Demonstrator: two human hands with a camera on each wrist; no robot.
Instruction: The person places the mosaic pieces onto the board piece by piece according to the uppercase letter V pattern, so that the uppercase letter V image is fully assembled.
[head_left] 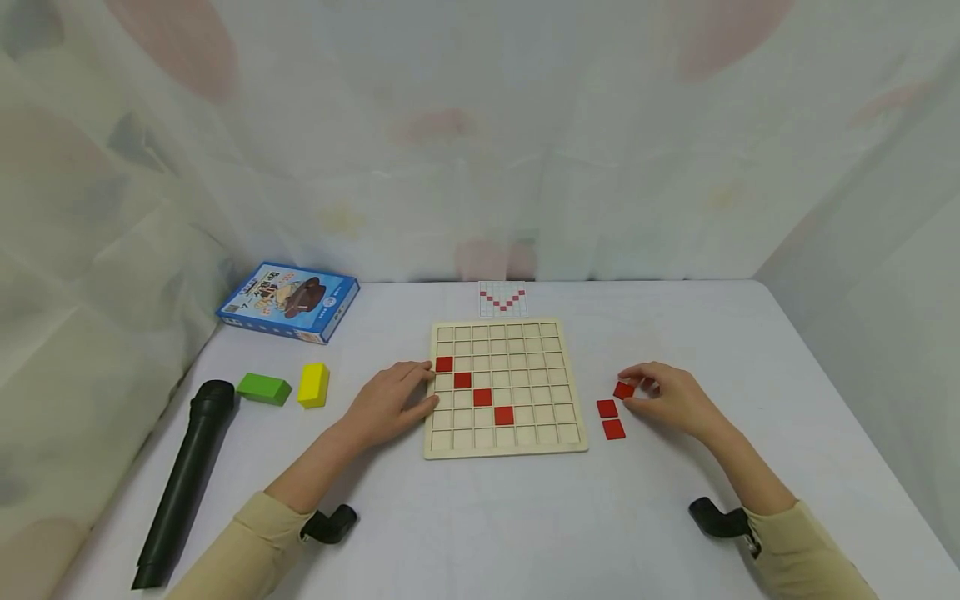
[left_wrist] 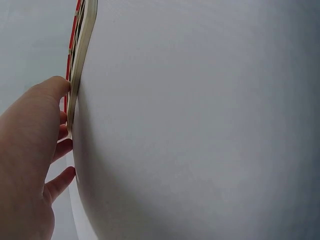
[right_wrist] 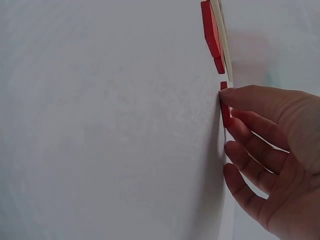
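A pale wooden grid board [head_left: 531, 362] lies flat on the table, with several red square tiles [head_left: 482, 397] set in its cells along a diagonal. My left hand [head_left: 386, 404] rests at the board's left edge, thumb and fingertips touching it. Seen from the left wrist, the thumb of that hand [left_wrist: 30, 130] meets the board's rim [left_wrist: 75, 92]. To the right of the board, my right hand [head_left: 667, 400] pinches a red tile [head_left: 623, 390] between thumb and fingers; the right wrist view shows this tile [right_wrist: 225, 106] edge-on. Two more red tiles [head_left: 611, 418] lie just beside it.
Behind the board lies a small pattern card [head_left: 502, 299] with a red V of squares. On the left are a blue box [head_left: 288, 302], a green block [head_left: 264, 388], a yellow block [head_left: 313, 385] and a long black cylinder [head_left: 183, 483]. White cloth walls border the table.
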